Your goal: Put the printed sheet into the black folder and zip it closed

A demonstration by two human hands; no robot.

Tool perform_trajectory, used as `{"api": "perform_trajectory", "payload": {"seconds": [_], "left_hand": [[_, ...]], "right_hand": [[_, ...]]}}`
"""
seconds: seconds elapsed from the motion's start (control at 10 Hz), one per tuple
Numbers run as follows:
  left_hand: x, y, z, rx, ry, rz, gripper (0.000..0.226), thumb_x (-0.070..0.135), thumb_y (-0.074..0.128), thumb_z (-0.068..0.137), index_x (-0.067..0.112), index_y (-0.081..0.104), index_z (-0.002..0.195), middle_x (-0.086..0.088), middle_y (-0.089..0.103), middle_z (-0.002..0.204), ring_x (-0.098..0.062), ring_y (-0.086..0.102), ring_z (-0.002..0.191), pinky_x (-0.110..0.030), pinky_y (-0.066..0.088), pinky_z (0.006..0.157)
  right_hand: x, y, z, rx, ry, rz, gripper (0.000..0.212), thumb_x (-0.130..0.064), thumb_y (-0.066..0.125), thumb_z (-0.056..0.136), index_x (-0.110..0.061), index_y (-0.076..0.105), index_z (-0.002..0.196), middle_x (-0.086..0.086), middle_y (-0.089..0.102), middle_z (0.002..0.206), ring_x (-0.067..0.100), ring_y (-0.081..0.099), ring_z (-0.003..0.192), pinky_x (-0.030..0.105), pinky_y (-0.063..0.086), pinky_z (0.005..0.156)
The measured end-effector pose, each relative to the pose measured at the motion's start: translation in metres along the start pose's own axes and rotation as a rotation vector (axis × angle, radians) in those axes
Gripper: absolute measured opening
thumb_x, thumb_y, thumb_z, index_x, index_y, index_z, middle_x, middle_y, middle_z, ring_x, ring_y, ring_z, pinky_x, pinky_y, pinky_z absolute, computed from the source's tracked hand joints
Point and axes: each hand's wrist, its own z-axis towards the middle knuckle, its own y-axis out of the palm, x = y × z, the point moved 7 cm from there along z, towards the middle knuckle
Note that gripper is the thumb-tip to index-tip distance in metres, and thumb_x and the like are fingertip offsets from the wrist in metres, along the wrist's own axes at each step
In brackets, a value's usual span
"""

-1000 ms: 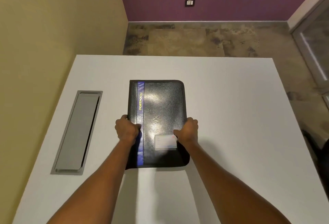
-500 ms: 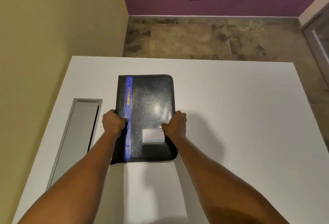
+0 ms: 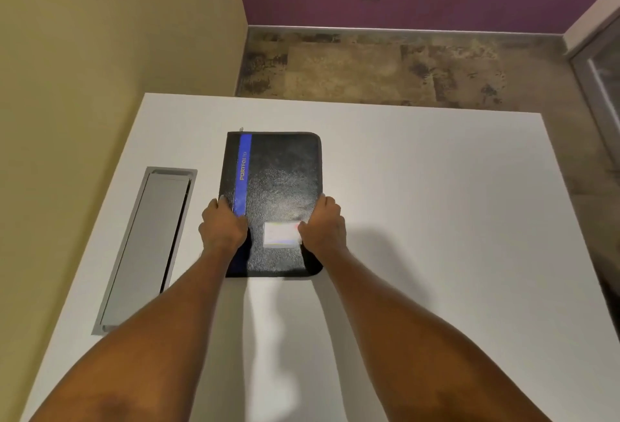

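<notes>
At the two long edges of the black folder [image 3: 285,180] I record both hands gripping. The left hand [image 3: 221,225] curls round the spine side, over the blue stripe [image 3: 244,169]. The right hand [image 3: 323,225] pinches the opposite edge, thumb beside the clear label pocket [image 3: 281,234]. The folder is closed, of grained glossy leatherette with rounded corners, and lies flat on the smooth white tabletop [image 3: 436,220]. Left of it, apart, a long rectangular grey metal hatch [image 3: 151,247] sits flush in the tabletop.

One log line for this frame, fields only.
left hand: holds black folder left edge; right hand: holds right edge; folder: cover closed, on white table
</notes>
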Motion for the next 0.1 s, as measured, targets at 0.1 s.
{"api": "perform_trajectory", "payload": {"seconds": [0.1], "left_hand": [[0.0052,0.0043,-0.0324,0.034,0.084,0.026,0.042,0.029,0.063,0.093,0.004,0.055,0.126,-0.017,0.056,0.131,-0.042,0.052,0.125,-0.058,0.046,0.101]], "right_hand": [[-0.0045,-0.0032,-0.026,-0.009,-0.111,-0.034,0.059,-0.028,0.065,0.087,-0.002,0.044,0.136,0.015,0.051,0.134,0.035,0.052,0.119,0.042,0.045,0.1]]}}
